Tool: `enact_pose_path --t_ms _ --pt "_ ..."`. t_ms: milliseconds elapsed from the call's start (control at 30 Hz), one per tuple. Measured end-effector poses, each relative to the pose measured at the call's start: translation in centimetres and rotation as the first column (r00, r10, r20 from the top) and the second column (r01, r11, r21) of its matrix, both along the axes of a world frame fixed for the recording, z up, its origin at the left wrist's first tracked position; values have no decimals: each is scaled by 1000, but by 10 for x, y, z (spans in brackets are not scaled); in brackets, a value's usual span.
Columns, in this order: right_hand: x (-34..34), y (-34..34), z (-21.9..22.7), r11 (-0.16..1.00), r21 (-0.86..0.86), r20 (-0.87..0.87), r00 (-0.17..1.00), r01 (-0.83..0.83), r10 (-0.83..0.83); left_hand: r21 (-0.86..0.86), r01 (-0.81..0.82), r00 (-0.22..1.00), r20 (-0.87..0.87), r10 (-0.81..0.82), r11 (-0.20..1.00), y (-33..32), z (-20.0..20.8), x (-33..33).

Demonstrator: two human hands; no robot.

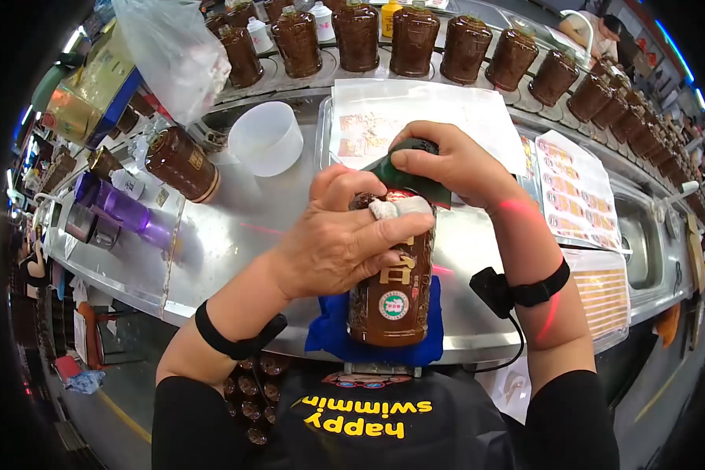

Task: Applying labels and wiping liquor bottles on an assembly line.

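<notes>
A brown glazed bottle [392, 294] with gold characters and a round green-and-white emblem lies tilted on a blue cloth [329, 333] at the near table edge. My left hand [329, 239] is closed around its upper part, and a wad of white cloth [403, 207] shows between the fingers. Just beyond, my right hand [450, 160] grips a dark green object [392, 168] against the bottle's top end; its exact kind I cannot make out. The bottle's mouth is hidden behind the hands and this object.
A translucent plastic tub [266, 139] and another brown bottle [182, 163] stand to the left, near a purple cup [124, 210]. White sheets [439, 110] lie beyond my hands. Label sheets [576, 184] are at right, beside a sink [642, 247]. Several brown bottles [415, 39] line the conveyor behind.
</notes>
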State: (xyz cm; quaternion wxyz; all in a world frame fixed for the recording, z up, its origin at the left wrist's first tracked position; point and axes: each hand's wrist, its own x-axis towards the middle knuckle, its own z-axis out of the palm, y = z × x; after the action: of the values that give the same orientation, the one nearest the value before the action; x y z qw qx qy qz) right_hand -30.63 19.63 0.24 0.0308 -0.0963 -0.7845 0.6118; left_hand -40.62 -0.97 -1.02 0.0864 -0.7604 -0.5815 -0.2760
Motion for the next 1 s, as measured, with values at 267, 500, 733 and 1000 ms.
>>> enact_pose_path --t_ms 267,500,733,1000 --pt "21 -15 -19 950 -140 -133 945 279 -298 9 20 994 -112 -19 1000 -23 -7 28" --pt "43 -20 -22 937 -54 -278 896 345 -346 28 26 997 -75 -23 999 -36 -13 50" --pt "69 -36 -27 912 13 -371 849 411 -377 19 58 998 -7 -58 998 -47 -19 70" --pt "84 -86 -8 687 677 -601 737 264 309 167 -323 813 553 183 932 -76 -61 80"
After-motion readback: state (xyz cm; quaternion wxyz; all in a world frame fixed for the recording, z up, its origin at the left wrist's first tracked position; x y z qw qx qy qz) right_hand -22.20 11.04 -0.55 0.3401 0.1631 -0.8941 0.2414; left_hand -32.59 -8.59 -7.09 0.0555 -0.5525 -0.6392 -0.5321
